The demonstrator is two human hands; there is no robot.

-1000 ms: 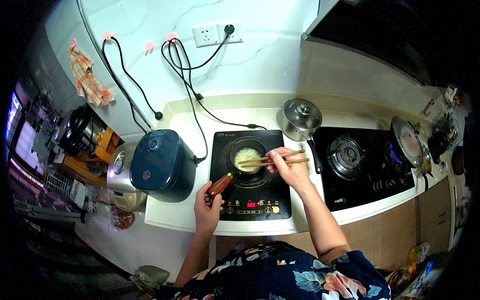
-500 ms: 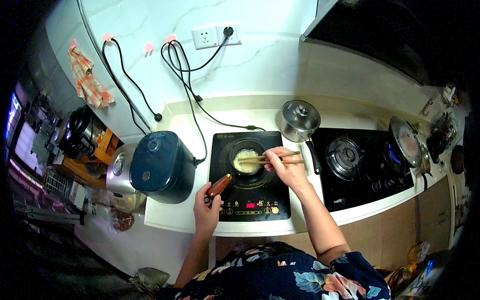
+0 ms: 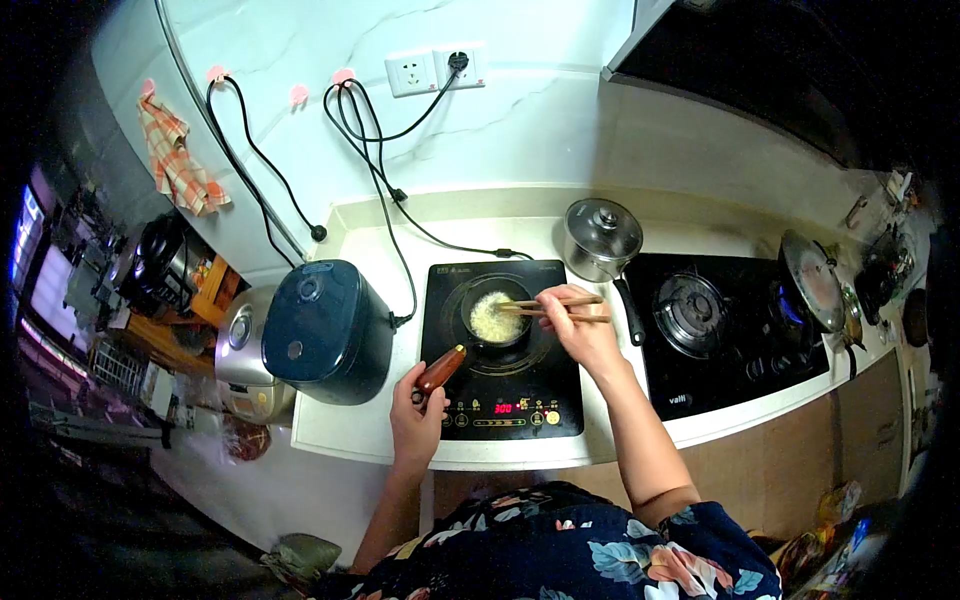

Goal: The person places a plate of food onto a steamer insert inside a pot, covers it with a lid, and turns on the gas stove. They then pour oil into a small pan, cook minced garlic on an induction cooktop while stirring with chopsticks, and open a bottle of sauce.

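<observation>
A small dark pan [image 3: 468,312] sits on the black induction cooktop [image 3: 450,400], whose display reads 300. Pale yellow, frothy-looking food [image 3: 492,320] lies in the pan; I cannot make out its kind. My left hand [image 3: 414,412] is closed around the pan's brown wooden handle [image 3: 440,370] at the near left. My right hand [image 3: 575,328] grips a pair of wooden chopsticks [image 3: 590,310], held level from the right. Their tips reach into the right side of the food.
A dark blue rice cooker [image 3: 320,320] stands left of the cooktop, beside a silver cooker [image 3: 240,340]. At the back right is a lidded saucepan [image 3: 602,240] next to the gas stove [image 3: 690,320]. A tilted wok [image 3: 812,282] sits over a lit burner. Power cords [image 3: 400,230] hang behind.
The chopstick tips have shifted right across the food, with my right hand moving slightly right. My left hand keeps hold of the handle.
</observation>
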